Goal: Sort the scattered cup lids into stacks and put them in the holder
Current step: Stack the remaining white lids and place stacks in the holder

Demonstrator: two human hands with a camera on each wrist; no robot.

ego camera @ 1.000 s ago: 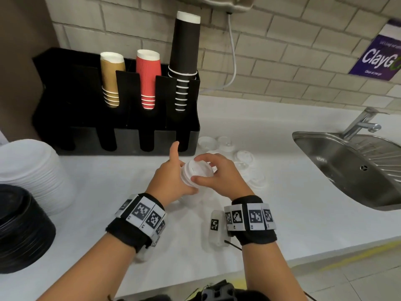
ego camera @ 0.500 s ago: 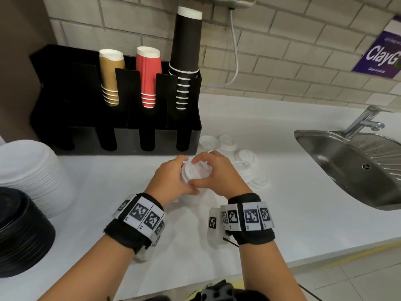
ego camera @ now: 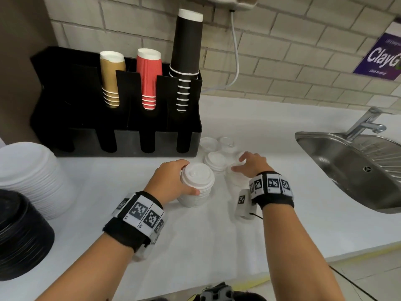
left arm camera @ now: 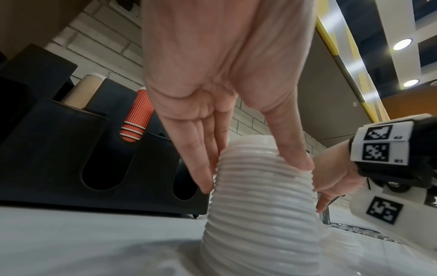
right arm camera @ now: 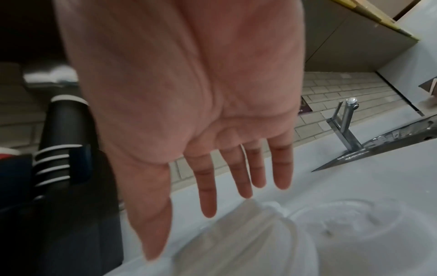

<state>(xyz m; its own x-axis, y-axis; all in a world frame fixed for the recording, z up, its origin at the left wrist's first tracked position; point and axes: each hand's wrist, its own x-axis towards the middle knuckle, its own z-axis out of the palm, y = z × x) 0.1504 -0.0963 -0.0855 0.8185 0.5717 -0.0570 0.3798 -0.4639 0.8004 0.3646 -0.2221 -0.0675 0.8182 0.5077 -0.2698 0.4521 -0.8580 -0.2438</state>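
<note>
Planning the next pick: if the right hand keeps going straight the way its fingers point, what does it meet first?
Probably a loose white lid on the counter just under the open right hand; depth is unclear in the blurred wrist view.

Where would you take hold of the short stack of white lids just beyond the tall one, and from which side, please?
Take the short stack of lids by its ribbed sides near the base, from above with thumb and fingers opposite. It sits upright and low, so a top-down grasp suits it. The right hand, open beside it, is nearer; the left hand holds the tall stack.
</note>
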